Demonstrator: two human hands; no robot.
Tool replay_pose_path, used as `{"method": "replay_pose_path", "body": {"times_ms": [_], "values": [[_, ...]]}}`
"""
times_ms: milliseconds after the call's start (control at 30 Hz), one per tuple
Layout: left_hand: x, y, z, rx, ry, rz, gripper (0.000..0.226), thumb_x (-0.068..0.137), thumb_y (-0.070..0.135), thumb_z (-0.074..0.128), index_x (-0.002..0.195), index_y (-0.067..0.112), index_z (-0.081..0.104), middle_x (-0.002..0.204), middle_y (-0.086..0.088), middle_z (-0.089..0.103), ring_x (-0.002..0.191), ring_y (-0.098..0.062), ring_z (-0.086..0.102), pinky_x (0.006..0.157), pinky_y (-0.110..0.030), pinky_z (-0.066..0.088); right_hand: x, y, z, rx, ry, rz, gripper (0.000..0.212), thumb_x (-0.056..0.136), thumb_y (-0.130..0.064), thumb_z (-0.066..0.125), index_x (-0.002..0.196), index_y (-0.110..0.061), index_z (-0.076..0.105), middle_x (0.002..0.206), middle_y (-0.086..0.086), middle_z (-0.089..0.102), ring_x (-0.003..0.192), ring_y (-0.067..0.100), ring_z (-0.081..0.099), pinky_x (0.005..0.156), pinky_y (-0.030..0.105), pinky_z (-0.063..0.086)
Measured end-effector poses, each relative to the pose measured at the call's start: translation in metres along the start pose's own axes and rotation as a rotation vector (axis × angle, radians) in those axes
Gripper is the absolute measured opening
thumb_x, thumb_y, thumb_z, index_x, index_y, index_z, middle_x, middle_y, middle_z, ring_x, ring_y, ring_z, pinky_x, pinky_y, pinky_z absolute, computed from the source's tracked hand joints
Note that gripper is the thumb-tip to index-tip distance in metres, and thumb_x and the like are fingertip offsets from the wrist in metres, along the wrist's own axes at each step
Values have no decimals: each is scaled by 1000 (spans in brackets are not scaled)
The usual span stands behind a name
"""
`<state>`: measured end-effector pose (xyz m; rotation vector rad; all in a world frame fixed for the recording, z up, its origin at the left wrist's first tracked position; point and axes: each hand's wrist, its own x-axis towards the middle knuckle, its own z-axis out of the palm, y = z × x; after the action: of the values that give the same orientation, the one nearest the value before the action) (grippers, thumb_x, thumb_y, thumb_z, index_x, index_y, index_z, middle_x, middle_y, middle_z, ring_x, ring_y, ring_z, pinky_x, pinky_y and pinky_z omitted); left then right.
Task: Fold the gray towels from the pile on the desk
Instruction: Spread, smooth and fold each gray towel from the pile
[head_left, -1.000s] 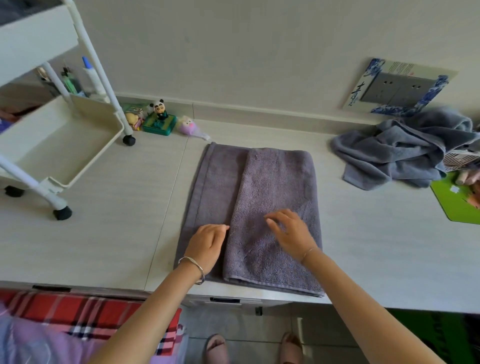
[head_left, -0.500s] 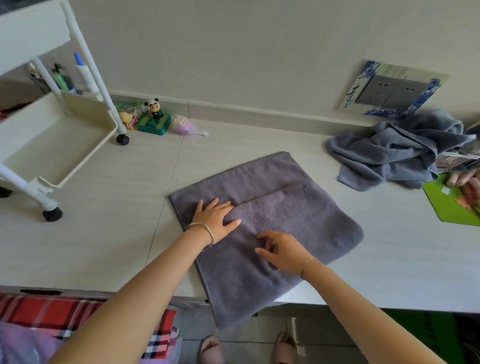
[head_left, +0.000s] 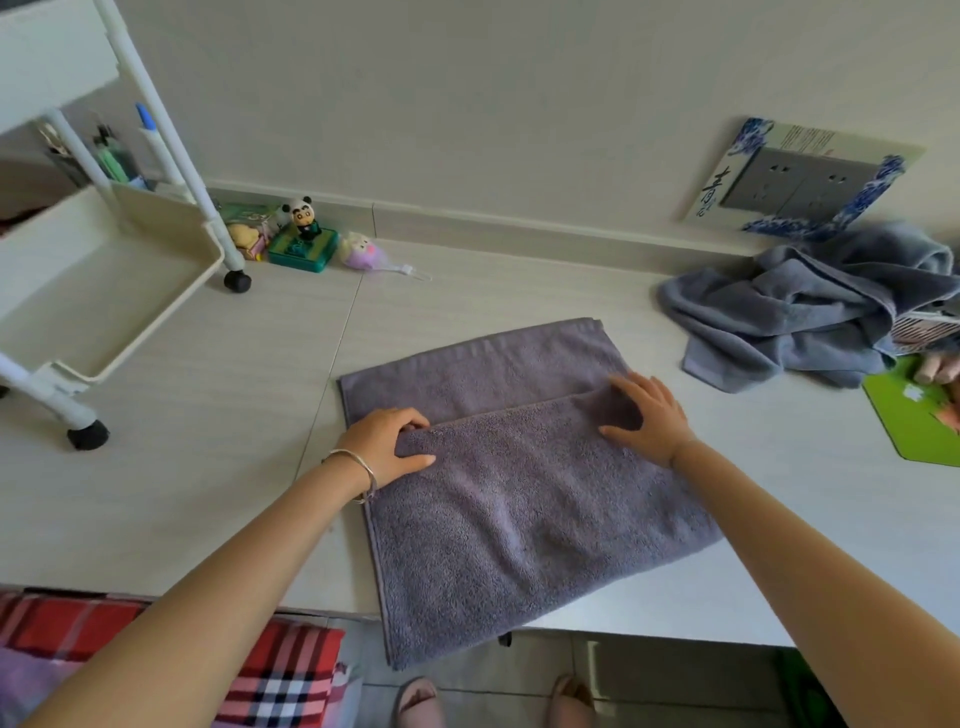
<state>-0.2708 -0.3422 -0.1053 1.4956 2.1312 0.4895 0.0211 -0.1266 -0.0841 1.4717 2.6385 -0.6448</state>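
Head view: one folded gray towel (head_left: 519, 499) lying flat on the desk (head_left: 208, 467), turned at a slant, long side running from far left to near right, near corner hanging over the desk's front edge. Two layers showing, top flap edge crossing the towel from left to right. Left hand (head_left: 387, 447) at the left end of that flap edge, fingers curled over it and thumb pressed on top, pinching the flap. Right hand (head_left: 644, 415) lying flat on the right end of the flap edge, fingers spread, gripping nothing. One pile of gray towels (head_left: 810, 312) bunched up far right by the wall, well apart from the folded one; number in the pile hard to tell. One bracelet (head_left: 358, 470) on the left wrist. Two hands, both touching the same towel
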Motion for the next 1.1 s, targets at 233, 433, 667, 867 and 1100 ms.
{"method": "replay_pose_path", "body": {"times_ms": [233,433,667,867,1100], "values": [[28,11,-18,122,-21,-7,53,83,33,68,131,25,48,126,3,57,116,-17,53,94,-32,44,-15,11,-4,-131,-105,21,65,71,-59,70,123,-26,48,116,-3,50,116,24,42,102,35,31],[38,-3,-25,206,28,-111,52,71,62,66,106,26,58,108,1,63,101,-22,59,79,-30,45,-33,44,-16,72,-213,84,66,58,-65,72,109,-24,60,101,3,63,97,25,59,86,34,47],[37,-1,-63,-838,-47,-322,52,67,47,79,108,18,67,116,-4,65,107,-20,62,99,-38,47,-36,25,-71,1126,-81,172,10,81,-11,64,90,-5,66,82,7,72,76,17,68,64,22,55],[33,13,-26,-666,147,-554,25,82,42,67,86,17,64,87,-5,62,84,-21,59,72,-26,42,-14,33,-18,960,140,427,31,83,-32,70,101,-7,66,102,13,68,86,22,63,78,31,48],[3,19,-50,-611,8,-214,11,88,26,62,99,24,62,100,11,64,93,-6,61,84,-23,48,-46,21,-30,842,137,235,14,89,-18,63,100,-9,67,88,2,70,85,19,65,68,19,53]]}}
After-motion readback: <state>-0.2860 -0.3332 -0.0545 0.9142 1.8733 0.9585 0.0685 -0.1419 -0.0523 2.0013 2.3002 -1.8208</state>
